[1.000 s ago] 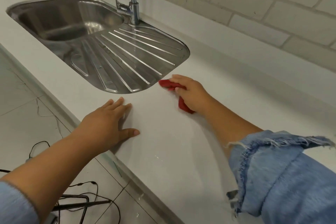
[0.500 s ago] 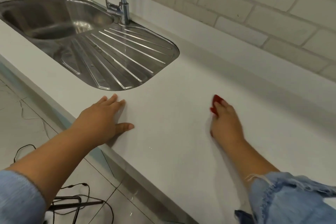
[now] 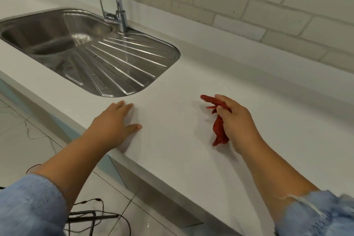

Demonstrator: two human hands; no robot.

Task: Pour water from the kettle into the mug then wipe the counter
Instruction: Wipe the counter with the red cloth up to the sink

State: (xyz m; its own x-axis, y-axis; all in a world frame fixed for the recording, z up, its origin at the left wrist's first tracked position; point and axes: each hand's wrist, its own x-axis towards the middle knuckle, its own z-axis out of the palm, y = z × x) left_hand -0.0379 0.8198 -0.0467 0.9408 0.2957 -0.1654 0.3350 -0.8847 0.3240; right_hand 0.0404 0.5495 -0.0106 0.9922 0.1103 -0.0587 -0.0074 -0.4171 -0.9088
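Note:
A crumpled red cloth (image 3: 218, 130) is bunched in my right hand (image 3: 236, 122), which has its fingers closed around it just above the white counter (image 3: 182, 159). One end of the cloth sticks out past my fingertips and the other hangs down onto the counter. My left hand (image 3: 113, 124) lies flat, palm down with fingers spread, on the counter near its front edge, holding nothing. No kettle or mug is in view.
A steel sink (image 3: 47, 30) with a ribbed drainboard (image 3: 122, 67) and a tall tap (image 3: 119, 5) is set in the counter at the left. A white brick wall (image 3: 249, 5) runs behind. Black cables (image 3: 99, 214) lie on the tiled floor below.
My right hand swept the cloth from beside the drainboard rightward and toward me, then gathered it up so more cloth shows. My left hand stayed flat in place.

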